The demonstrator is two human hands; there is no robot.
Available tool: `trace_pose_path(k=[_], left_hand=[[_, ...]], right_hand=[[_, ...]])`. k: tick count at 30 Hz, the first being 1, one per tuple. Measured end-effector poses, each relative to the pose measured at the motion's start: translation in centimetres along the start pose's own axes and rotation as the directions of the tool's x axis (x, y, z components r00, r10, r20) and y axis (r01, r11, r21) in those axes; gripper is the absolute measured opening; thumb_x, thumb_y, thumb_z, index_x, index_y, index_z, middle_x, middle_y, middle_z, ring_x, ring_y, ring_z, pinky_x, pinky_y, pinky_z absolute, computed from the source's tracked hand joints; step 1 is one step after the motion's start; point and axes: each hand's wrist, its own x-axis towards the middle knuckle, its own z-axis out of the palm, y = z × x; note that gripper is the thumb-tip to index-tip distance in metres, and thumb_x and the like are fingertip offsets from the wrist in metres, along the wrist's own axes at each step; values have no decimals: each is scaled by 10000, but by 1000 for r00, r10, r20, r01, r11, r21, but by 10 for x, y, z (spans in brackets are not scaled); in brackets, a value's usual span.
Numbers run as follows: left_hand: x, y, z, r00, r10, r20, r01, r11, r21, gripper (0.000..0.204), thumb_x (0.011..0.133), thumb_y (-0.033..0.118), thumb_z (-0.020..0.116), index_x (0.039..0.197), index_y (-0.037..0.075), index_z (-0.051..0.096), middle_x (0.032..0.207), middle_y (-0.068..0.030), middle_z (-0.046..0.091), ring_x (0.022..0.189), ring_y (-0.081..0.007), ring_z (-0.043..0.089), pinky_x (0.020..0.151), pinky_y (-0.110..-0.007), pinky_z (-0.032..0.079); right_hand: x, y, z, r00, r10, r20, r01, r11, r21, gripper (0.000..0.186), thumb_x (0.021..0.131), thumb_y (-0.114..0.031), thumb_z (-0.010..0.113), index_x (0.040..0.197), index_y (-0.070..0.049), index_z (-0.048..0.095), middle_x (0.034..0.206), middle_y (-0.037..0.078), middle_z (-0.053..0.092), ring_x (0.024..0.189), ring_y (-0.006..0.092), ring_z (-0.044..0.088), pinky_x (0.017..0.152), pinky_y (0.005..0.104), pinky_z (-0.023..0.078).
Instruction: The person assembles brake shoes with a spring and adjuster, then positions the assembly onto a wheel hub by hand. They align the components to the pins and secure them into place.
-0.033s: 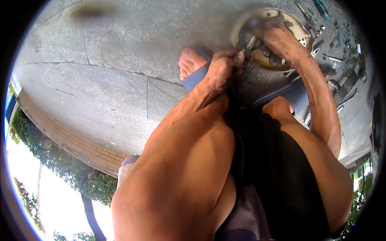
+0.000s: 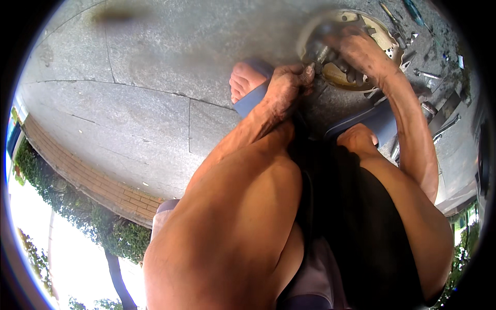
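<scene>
A round, pale yellow metal housing (image 2: 386,37) lies on the ground at the upper right, with dark metal parts in it. Over its left side is my right hand (image 2: 356,49), fingers bent down among those parts. A blur covers its fingertips, so what they grip cannot be made out. My left hand (image 2: 289,85) is closed beside the near left edge of the housing, thumb pressed against the fingers. Its thumb tip is right beside a small ribbed metal piece (image 2: 319,68). What lies inside that fist is hidden.
Right of the housing lie a wrench (image 2: 428,75), a screwdriver (image 2: 388,11), a flat metal bar (image 2: 445,111) and other loose metal pieces. My sandalled feet (image 2: 250,101) rest close below the hands. Grey paving (image 2: 150,113) stretches left to a brick edging (image 2: 103,181) with bushes.
</scene>
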Motion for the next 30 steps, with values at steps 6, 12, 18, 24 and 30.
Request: trace_pose_path(k=[6, 12, 18, 24, 30], left_hand=[[5, -1, -6, 999, -11, 45, 9, 999, 47, 188, 1009, 174, 635, 865, 53, 637, 708, 24, 503, 628, -91, 427, 588, -241, 366], [4, -5, -12, 998, -10, 58, 7, 998, 59, 182, 1000, 189, 649, 887, 46, 655, 723, 17, 531, 635, -89, 455, 584, -237, 375], [12, -4, -15, 1000, 3, 25, -8, 976, 218, 171, 998, 172, 642, 875, 55, 663, 728, 22, 546, 644, -78, 473, 580, -230, 371], [4, 1, -10, 999, 1, 44, -8, 987, 159, 182, 992, 176, 653, 856, 56, 660, 714, 19, 544, 625, -76, 457, 571, -227, 361], [7, 1, -8, 995, -38, 89, 25, 990, 138, 204, 995, 199, 653, 852, 54, 653, 708, 14, 532, 610, -77, 432, 556, -230, 344]], right_hand=[[4, 6, -6, 1000, 6, 23, -3, 989, -145, 703, 976, -624, 461, 862, 48, 632, 734, 121, 645, 536, 212, 661, 531, 370, 546], [4, 30, 0, 957, -292, 4, 259, 844, -469, 517, 1034, -450, 459, 1032, 24, 665, 833, 195, 680, 872, 310, 700, 761, 448, 554], [4, 52, 25, 901, -389, -190, 328, 900, -287, 307, 1043, -245, 487, 1094, 23, 629, 782, 145, 671, 600, 285, 666, 681, 416, 552], [-16, 16, 10, 987, 139, -84, -123, 978, 169, 499, 976, -494, 539, 930, -8, 648, 710, 51, 627, 557, 152, 621, 455, 293, 484], [-16, 14, -9, 990, 124, 66, -137, 960, 243, 483, 968, -467, 575, 894, 2, 665, 589, 5, 521, 419, 120, 507, 365, 286, 406]])
